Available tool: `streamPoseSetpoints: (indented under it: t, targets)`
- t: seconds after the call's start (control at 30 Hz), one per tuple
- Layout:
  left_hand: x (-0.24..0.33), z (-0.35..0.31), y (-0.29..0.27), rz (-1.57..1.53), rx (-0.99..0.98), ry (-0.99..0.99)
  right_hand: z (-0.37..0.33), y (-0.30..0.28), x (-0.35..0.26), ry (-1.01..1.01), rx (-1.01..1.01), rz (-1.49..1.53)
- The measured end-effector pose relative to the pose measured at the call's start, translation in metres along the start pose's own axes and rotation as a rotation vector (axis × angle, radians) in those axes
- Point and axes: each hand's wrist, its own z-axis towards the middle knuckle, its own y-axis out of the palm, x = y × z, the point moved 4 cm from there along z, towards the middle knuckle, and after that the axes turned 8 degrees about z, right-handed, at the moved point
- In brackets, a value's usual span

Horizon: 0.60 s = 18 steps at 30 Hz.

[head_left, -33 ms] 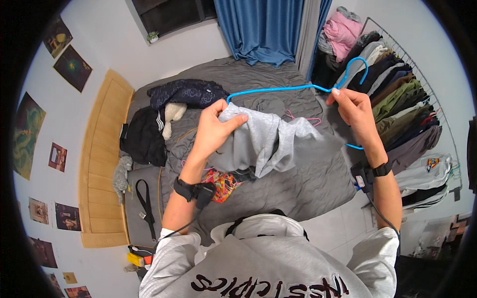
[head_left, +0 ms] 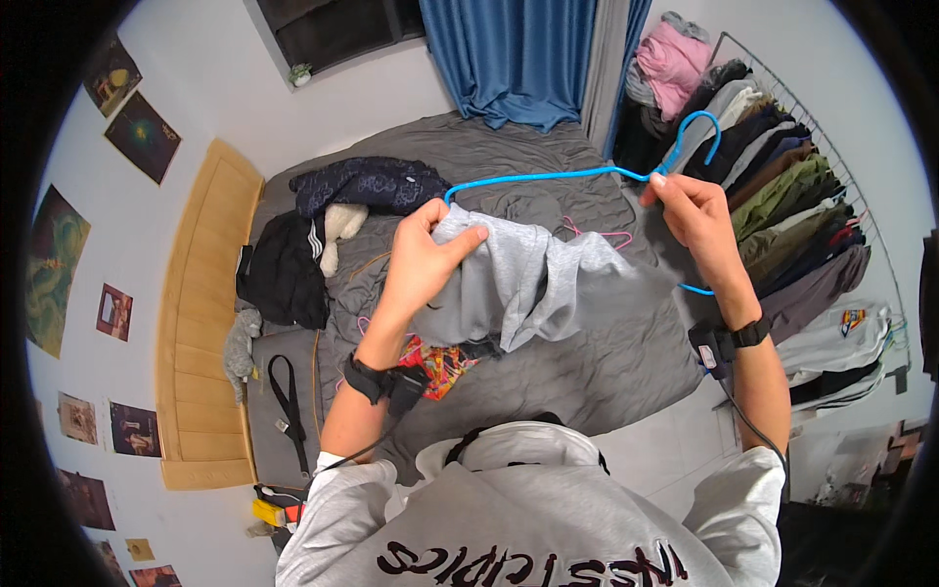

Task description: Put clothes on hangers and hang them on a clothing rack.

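Observation:
A light grey knit garment (head_left: 533, 279) hangs bunched in front of me above the bed; its folds hide what kind it is. My left hand (head_left: 430, 254) is closed on its upper left edge, thumb on the near side, at the left end of a blue clothes hanger (head_left: 548, 180). Between thumb and fingers, my right hand (head_left: 696, 215) pinches the hanger just below its hook, which points up. The hanger's long arm runs between the two hands over the garment. Part of its lower bar shows beside my right wrist; the rest is behind the cloth.
Below lies a bed with a dark grey sheet (head_left: 548, 401), holding a dark patterned jacket (head_left: 372, 184), a black garment (head_left: 284, 274), a pink hanger (head_left: 599, 233), a colourful cloth (head_left: 445, 370) and a black strap (head_left: 285, 396). On the right stands a rack of clothes (head_left: 797, 186).

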Motion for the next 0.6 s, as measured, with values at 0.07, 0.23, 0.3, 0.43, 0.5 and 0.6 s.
streamPoseSetpoints:
  t: [0.07, 0.23, 0.3, 0.43, 0.5, 0.6]
  targets:
    - [0.024, -0.014, 0.003, 0.237, 0.127, -0.014, 0.004, 0.0, 0.014, 0.021, 0.039, 0.03]
    - [0.038, -0.025, 0.021, 0.221, 0.112, -0.021, 0.001, 0.004, 0.054, 0.108, 0.02, 0.13]
    - [0.034, -0.025, 0.024, 0.183, 0.055, -0.073, -0.005, 0.018, 0.059, 0.085, 0.035, 0.087]
    - [0.043, -0.029, 0.038, 0.022, -0.021, 0.016, -0.006, 0.039, 0.083, 0.093, -0.025, 0.135]
    - [0.044, -0.027, 0.039, -0.021, -0.043, 0.027, -0.005, 0.043, 0.098, 0.1, -0.027, 0.156]
    - [0.035, -0.023, 0.026, 0.113, -0.002, -0.008, -0.009, 0.043, 0.102, 0.126, -0.033, 0.23]
